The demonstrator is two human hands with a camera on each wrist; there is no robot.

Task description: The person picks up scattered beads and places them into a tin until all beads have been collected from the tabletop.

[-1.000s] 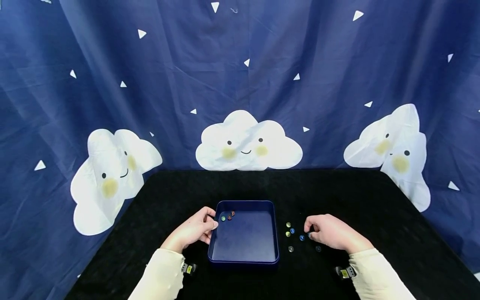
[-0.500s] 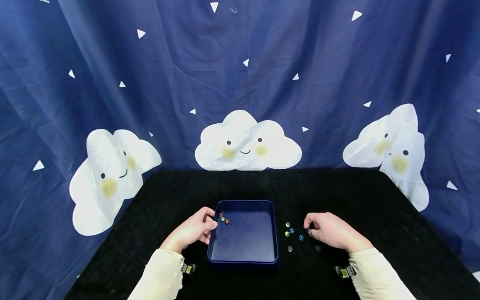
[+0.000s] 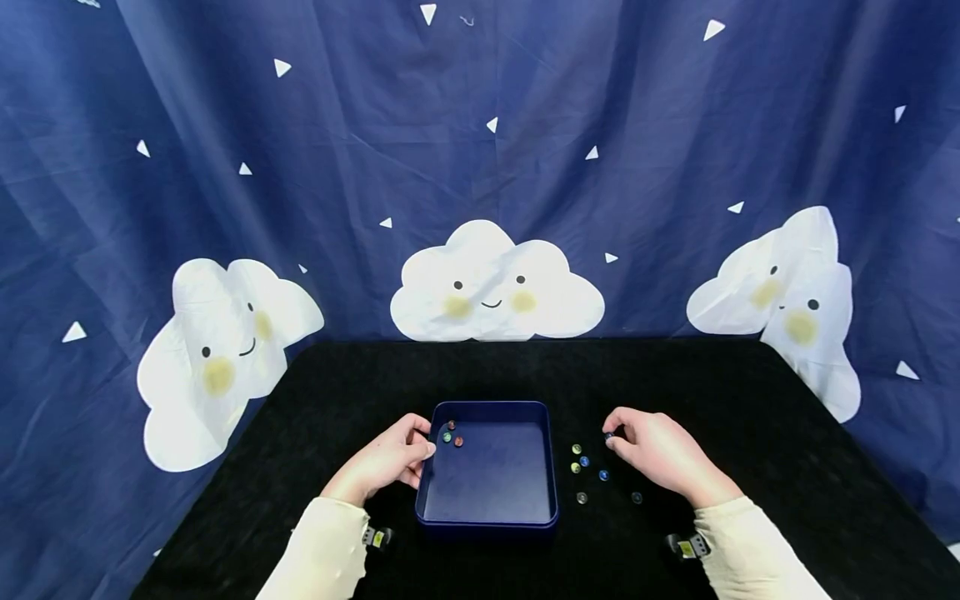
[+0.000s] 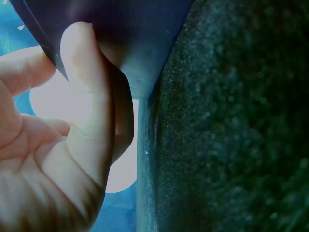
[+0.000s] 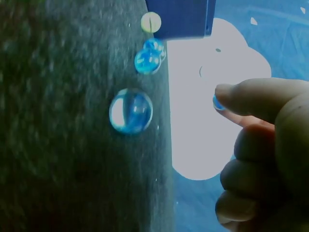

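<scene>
My left hand (image 3: pixel 384 458) holds the left wall of a square dark blue tray (image 3: pixel 487 525). In the left wrist view, thumb and fingers pinch the wall of the tray (image 4: pixel 145 38). Inside, near the far left corner, lie a green marble (image 3: pixel 447 437), a red-brown marble (image 3: pixel 452 425) and another red-brown marble (image 3: pixel 459 442). Right of the tray, my right hand (image 3: pixel 660 450) pinches a blue marble (image 5: pixel 218 103) between thumb and index finger, above the table. The right wrist view shows it apart from the cloth, mostly covered by the fingertips.
On the black cloth (image 3: pixel 420 375) between tray and right hand lie a yellow-green marble (image 3: pixel 576 449), another yellow-green marble (image 3: pixel 575 468), a blue marble (image 3: pixel 584 462) and a second blue marble (image 3: pixel 603 476). Nearer me are a clear marble (image 3: pixel 582 498) and a dark clear marble (image 3: pixel 637 498).
My right hand has taken the blue marble and raised it off the cloth, moving slightly away from me. The marbles in the tray rolled left, then partly back; my left hand stayed put.
</scene>
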